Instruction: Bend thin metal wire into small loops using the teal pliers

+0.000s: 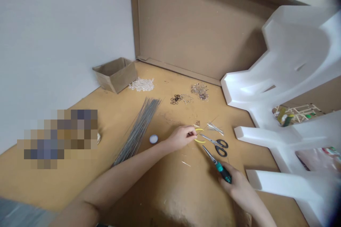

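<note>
My right hand (239, 184) grips pliers with green-and-black handles (217, 163), their thin jaws pointing up-left over the tan cardboard floor (173, 184). My left hand (181, 137) reaches forward with its fingers pinched at a yellow-handled tool (199, 135) lying on the cardboard; whether it holds a small wire piece I cannot tell. Black-handled scissors (217, 144) lie just right of that tool, between my two hands. Short silver pins (215, 128) rest just beyond the scissors.
A long bundle of grey wires (138, 129) lies left of my left hand, a small white round lid (153, 139) beside it. Farther back are clear beads (141, 84), black rings (176, 99), a small cardboard box (115, 73). White foam packing (287, 78) fills the right.
</note>
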Demonstrator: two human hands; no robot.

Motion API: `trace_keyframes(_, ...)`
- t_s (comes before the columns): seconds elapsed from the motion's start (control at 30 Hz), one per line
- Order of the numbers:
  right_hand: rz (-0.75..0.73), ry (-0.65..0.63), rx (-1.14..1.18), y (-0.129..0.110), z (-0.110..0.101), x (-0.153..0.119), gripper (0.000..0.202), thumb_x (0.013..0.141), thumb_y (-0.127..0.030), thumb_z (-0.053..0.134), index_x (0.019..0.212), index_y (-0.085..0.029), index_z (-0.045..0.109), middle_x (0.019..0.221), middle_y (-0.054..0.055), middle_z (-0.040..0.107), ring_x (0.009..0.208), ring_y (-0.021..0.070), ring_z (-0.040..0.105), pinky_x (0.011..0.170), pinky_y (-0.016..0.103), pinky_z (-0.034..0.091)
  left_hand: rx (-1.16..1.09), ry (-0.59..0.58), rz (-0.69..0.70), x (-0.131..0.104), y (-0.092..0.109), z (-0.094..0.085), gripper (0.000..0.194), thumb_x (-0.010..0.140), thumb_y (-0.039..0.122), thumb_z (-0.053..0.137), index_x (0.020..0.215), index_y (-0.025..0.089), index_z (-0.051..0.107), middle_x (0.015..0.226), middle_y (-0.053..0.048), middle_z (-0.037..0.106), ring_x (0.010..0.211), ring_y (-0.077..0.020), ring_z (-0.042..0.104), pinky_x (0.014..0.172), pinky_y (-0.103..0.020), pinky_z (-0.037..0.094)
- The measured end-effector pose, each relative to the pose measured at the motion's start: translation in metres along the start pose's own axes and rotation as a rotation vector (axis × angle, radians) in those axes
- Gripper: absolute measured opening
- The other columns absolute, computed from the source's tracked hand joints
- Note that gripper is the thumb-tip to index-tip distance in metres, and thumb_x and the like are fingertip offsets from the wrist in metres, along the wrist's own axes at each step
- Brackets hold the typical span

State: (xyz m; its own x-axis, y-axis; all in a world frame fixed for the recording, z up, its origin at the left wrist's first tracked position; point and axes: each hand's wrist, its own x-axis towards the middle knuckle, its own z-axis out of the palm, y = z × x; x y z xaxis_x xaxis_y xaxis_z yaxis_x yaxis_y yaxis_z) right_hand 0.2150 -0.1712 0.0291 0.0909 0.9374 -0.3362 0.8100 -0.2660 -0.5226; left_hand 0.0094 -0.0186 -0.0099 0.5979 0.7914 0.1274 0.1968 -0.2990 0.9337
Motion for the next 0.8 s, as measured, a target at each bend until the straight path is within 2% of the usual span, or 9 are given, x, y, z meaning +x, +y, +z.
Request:
trace_keyframes(0.2,-0.028,0.033,0.042,-0.004,0.0,0.003,0.042,0.069,-0.026,0.047,0.109,-0.018,0.057,0.088,0.006,0.066,0.078,0.0236,0.059,0.07,0.032,0.043,-0.086,0.035,0.016,0.002,-0.006,0.001,0.01,0.075,0.024,0.053,0.072,0.015,0.054,0.072,0.001,0.055,0.068,-0.0089,0.05,0.064,-0.019,0.039)
trace_keyframes(0.3,-0.029,0.04,0.06,-0.003,-0.002,0.005,0.04,0.07,-0.026,0.047,0.107,-0.017,0.057,0.085,0.005,0.065,0.076,0.023,0.058,0.07,0.032,0.043,-0.228,0.023,-0.028,0.004,-0.011,0.001,0.013,0.076,0.028,0.054,0.073,0.015,0.052,0.067,0.002,0.054,0.064,-0.0087,0.051,0.064,-0.021,0.041)
trace_keyframes(0.4,-0.041,0.038,0.094,-0.005,-0.007,0.007,0.039,0.071,-0.026,0.048,0.108,-0.016,0.055,0.087,0.005,0.064,0.078,0.023,0.057,0.071,0.032,0.042,-0.472,-0.098,-0.163,0.005,-0.008,0.0,0.023,0.07,0.035,0.06,0.075,0.014,0.052,0.065,0.002,0.054,0.061,-0.009,0.053,0.061,-0.024,0.045)
trace_keyframes(0.5,-0.088,-0.007,0.166,-0.009,-0.015,0.01,0.034,0.073,-0.025,0.048,0.105,-0.016,0.056,0.089,0.005,0.063,0.079,0.0222,0.056,0.072,0.03,0.042,-0.612,-0.227,-0.257,0.004,0.006,-0.005,0.033,0.063,0.039,0.067,0.077,0.012,0.054,0.066,0.001,0.056,0.061,-0.0092,0.055,0.059,-0.025,0.048)
trace_keyframes(0.67,-0.142,-0.118,0.294,-0.02,-0.024,0.014,0.027,0.077,-0.03,0.049,0.099,-0.016,0.056,0.096,0.007,0.062,0.088,0.0225,0.055,0.081,0.032,0.041,-0.654,-0.342,-0.289,-0.004,0.03,-0.011,0.032,0.064,0.039,0.068,0.076,0.012,0.056,0.065,0.001,0.057,0.056,-0.0067,0.054,0.057,-0.023,0.048)
trace_keyframes(0.8,-0.175,-0.213,0.371,-0.028,-0.027,0.019,0.026,0.076,-0.033,0.052,0.096,-0.016,0.056,0.092,0.007,0.061,0.089,0.0225,0.056,0.083,0.034,0.042,-0.635,-0.404,-0.292,-0.009,0.037,-0.01,0.031,0.065,0.038,0.067,0.078,0.012,0.058,0.067,0.001,0.057,0.052,-0.0056,0.053,0.055,-0.022,0.047)
